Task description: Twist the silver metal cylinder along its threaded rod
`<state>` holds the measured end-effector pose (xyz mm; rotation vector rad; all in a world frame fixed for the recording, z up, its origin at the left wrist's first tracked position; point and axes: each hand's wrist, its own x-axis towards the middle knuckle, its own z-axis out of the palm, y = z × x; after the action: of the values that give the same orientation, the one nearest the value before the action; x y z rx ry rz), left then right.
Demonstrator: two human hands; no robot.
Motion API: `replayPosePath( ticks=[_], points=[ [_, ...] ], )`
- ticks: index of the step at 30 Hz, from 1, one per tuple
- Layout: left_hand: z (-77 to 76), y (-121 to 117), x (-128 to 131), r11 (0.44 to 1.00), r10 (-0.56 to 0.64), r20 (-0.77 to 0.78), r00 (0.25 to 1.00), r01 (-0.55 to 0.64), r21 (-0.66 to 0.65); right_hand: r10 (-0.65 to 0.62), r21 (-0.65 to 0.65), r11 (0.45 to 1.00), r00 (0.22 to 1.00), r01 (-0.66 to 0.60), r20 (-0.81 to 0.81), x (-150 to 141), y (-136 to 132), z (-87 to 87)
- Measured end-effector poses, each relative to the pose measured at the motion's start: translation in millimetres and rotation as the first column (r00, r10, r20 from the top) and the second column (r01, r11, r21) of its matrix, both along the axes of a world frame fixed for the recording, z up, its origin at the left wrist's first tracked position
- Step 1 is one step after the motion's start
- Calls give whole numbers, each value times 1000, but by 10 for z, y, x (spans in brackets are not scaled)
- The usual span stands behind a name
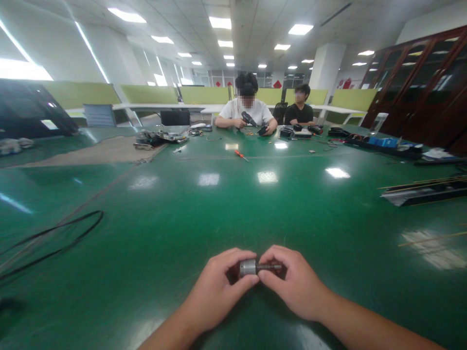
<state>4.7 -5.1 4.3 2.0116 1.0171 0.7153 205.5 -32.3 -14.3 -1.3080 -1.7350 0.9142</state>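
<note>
Low in the middle of the view, both my hands meet around a small silver metal cylinder (248, 267) with a thin, dark, ridged shaft (269, 267) pointing right. My left hand (218, 284) is closed on the cylinder, thumb at the near side and fingers at the far side. The thumb and forefinger of my right hand (297, 284) curl round the shaft close to where it joins the cylinder. The shaft's far end lies in the hollow of that hand. The piece is level, just over the green tabletop (233, 209); whether it touches the surface I cannot tell.
An orange-handled screwdriver (240, 155) lies farther off. Across the table a person in white holds a power drill (248, 118); another person sits behind. A black cable (83, 231) loops at left. Dark metal channels with thin rods (423, 190) lie at right.
</note>
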Motion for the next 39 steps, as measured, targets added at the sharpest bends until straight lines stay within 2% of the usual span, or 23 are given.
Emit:
replayPosePath(
  ticks=[39],
  points=[
    [-36,13,-23,1000,-6,6,1000,6,15,1,-42,999,999,-3,-33,-4,-14,4]
  ],
)
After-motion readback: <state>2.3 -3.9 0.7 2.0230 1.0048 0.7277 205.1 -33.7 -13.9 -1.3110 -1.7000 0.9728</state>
